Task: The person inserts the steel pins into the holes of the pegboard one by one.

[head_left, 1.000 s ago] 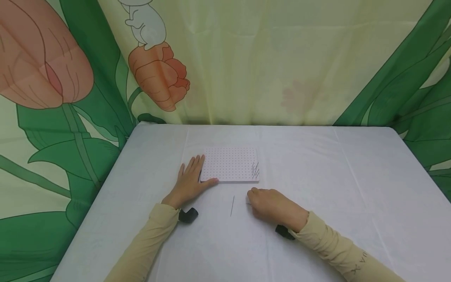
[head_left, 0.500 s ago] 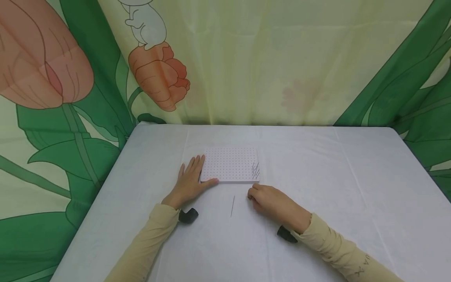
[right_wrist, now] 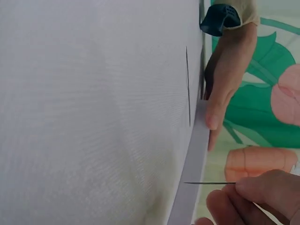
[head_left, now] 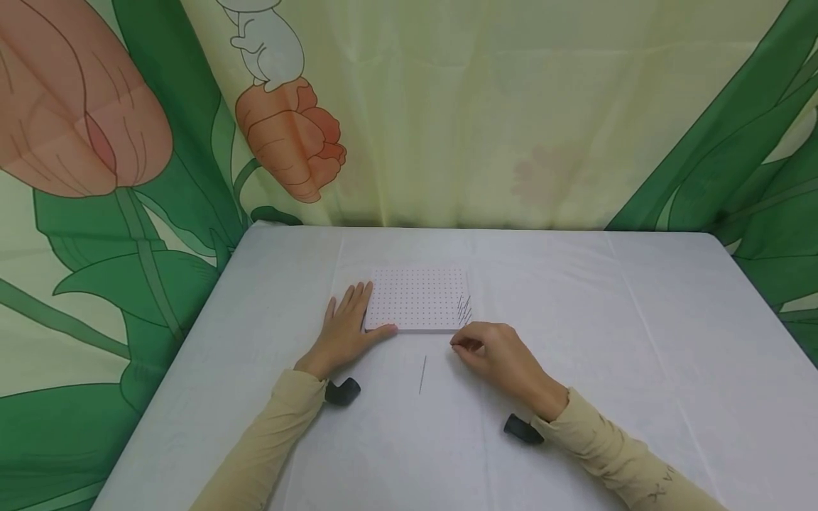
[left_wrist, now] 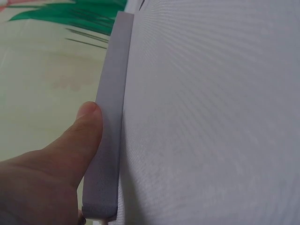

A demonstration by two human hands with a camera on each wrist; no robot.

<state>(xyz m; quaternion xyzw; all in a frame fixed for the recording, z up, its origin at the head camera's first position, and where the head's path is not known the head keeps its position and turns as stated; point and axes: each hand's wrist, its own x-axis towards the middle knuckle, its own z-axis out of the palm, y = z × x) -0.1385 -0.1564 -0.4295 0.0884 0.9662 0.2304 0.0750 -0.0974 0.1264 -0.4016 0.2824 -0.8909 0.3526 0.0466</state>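
A white pegboard [head_left: 415, 298] with rows of small holes lies on the table. Several thin dark needles [head_left: 464, 310] stand tilted in its right front part. My left hand [head_left: 341, 333] rests at its left side with fingers spread, the thumb [left_wrist: 77, 140] along the front edge. Just in front of the board's right front corner, my right hand [head_left: 501, 355] pinches a needle [right_wrist: 208, 183] between thumb and fingers. In the right wrist view the needle's free end sticks out over the board's edge. Another needle [head_left: 422, 375] lies on the cloth between the hands.
A white cloth [head_left: 626, 397] covers the table. Behind it hangs a curtain [head_left: 479, 121] printed with flowers and a rabbit. Dark wrist cameras are strapped under both wrists, the right one [head_left: 524, 429] low over the cloth.
My right hand has moved up from the cloth toward the board's right front corner, and its thumb and fingers have turned into view. The left hand and the loose needle keep their places.
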